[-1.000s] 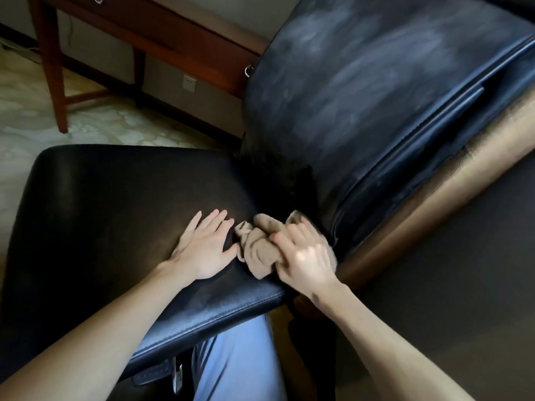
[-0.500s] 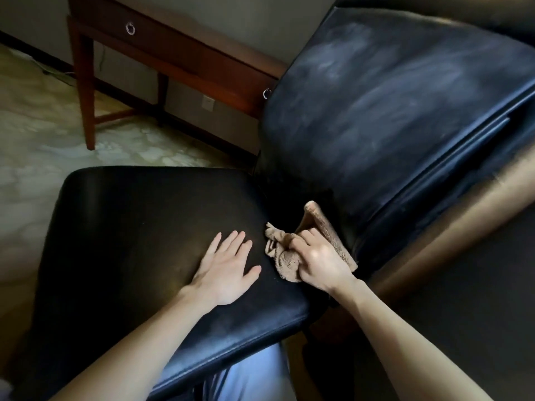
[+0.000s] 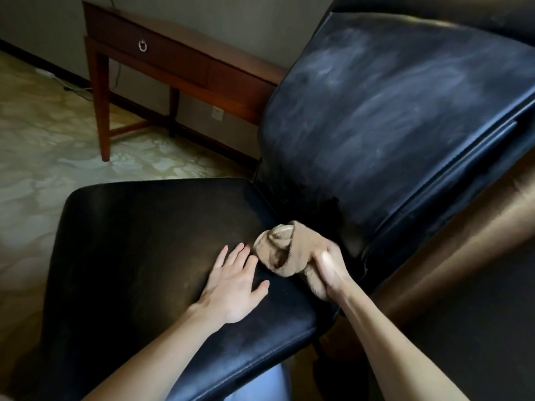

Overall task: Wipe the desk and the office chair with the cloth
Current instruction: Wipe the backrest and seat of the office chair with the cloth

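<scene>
A black leather office chair fills the view, its seat (image 3: 150, 256) in front of me and its backrest (image 3: 390, 111) rising at the right with pale smear marks on it. A bunched tan cloth (image 3: 279, 250) lies where the seat meets the backrest. My right hand (image 3: 330, 267) is closed around the cloth's near end. Just left of the cloth, my left hand (image 3: 234, 282) rests flat on the seat with its fingers spread. A dark wooden desk (image 3: 179, 65) with a ring-pull drawer stands against the wall behind the chair.
Pale patterned floor (image 3: 43, 146) spreads to the left of the chair and under the desk. A wall socket (image 3: 217, 112) and a cable show below the desk. A brown wooden armrest (image 3: 451, 233) runs along the chair's right side. My light trouser leg (image 3: 260, 386) is below the seat's edge.
My right hand has turned and gathered the cloth into a tighter grip by the seat's back crease. The left hand stays flat on the seat. The view has shifted so the desk shows more.
</scene>
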### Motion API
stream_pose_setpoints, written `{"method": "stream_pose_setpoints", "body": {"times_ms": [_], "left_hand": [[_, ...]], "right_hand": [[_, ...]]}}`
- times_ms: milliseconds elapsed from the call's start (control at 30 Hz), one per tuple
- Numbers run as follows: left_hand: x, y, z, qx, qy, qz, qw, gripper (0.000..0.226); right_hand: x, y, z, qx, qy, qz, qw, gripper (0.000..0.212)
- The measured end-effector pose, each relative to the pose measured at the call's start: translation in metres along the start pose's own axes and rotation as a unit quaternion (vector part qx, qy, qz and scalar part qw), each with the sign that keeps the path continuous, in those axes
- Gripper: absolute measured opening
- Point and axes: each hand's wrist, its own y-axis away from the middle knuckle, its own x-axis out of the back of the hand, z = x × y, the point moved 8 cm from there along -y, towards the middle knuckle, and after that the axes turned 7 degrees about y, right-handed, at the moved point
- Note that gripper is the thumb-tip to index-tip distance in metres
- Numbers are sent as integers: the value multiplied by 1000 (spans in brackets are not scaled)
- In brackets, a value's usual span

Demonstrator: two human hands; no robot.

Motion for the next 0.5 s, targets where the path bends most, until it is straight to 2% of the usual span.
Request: {"method": "stream_pose_setpoints", "body": {"times_ms": [67,100,167,200,267,333,367,400,467,500], "left_hand": [[2,2,-1,-6,7,-1,1000,72],[2,2,-1,-11,14,-4,1000,74],[3,4,-1,-22,27,-8,999,71],[4,4,0,-29,31,-8,999,67],[6,5,-1,-29,26,2,999,64],[10,7,0,-17,10,10,1000,72],[10,8,0,-15,6,9,1000,75],[11,9,1,-16,7,14,1000,77],[14,11,0,-16,13,23,1000,78],[15,10,0,-16,13,16,1000,77]], "right_hand": [[-4,23,-25,91,134,30,986,30],[-9,40,-45,162,218,38,962,28],[-17,76,-92,323,319,42,890,30],[-18,93,-117,408,358,56,838,33],[-20,126,-168,561,441,100,693,32],[-22,148,-210,652,505,132,549,22],[-22,151,-227,667,530,148,502,19],[-19,149,-245,661,560,169,470,19],[-11,127,-266,584,651,189,447,25],[-3,112,-269,510,712,183,446,30]]}}
